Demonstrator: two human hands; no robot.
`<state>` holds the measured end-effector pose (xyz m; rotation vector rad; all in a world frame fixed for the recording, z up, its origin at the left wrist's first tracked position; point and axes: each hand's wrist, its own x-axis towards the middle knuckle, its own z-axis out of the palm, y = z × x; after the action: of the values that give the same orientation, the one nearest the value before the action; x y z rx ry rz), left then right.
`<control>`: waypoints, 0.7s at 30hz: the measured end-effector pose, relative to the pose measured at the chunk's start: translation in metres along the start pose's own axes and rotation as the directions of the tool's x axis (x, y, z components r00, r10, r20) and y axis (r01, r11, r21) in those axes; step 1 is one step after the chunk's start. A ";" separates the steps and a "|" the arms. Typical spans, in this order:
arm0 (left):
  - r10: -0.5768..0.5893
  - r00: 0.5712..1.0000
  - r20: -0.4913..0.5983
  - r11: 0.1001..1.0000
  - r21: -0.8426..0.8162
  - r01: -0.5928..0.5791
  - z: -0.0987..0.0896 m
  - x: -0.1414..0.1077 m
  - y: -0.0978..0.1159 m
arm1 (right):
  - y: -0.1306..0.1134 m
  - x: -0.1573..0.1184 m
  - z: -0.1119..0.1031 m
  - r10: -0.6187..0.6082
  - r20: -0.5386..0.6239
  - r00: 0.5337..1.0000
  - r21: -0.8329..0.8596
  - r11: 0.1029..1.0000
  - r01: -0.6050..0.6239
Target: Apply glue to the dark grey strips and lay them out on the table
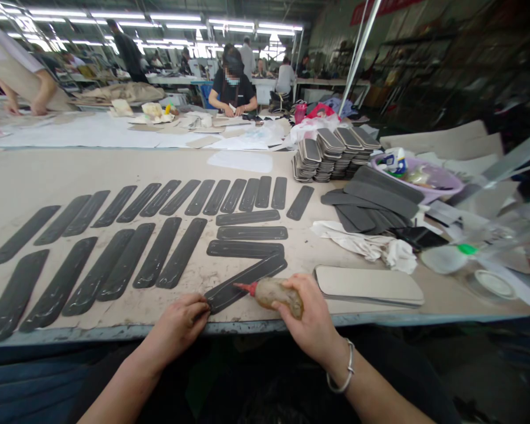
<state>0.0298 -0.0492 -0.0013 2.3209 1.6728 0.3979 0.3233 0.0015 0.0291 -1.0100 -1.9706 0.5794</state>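
Note:
My right hand (307, 315) grips a squeeze bottle (276, 296) of brownish liquid, its red nozzle (245, 287) pointing left over a dark grey strip (242, 285). The fingers of my left hand (181, 324) are closed at the near left end of that strip, seemingly pinching its edge. A shiny line of liquid runs along the strip. Several similar dark strips (181, 253) lie in rows to the left and beyond, many with glossy lines on them. Just right of my right hand sits a low stack of beige panels (366, 282).
Stacked dark pads (331, 153) stand at the back right, beside a lilac basin (441, 188) and loose dark pieces (371, 200). A white cloth (371, 244) and a tub (490, 285) lie on the right. A masked co-worker (233, 88) sits across the table; another person's hands (30, 106) are far left.

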 end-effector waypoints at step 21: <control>0.156 0.985 -0.076 0.986 0.073 -0.150 0.003 -0.003 -0.019 | 0.044 0.018 -0.051 0.143 -0.215 0.966 -0.222 0.956 -0.191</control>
<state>0.0134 -0.0468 -0.0109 2.5236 1.5707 0.4801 0.3794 0.0426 0.0347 -1.3423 -1.8193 0.3194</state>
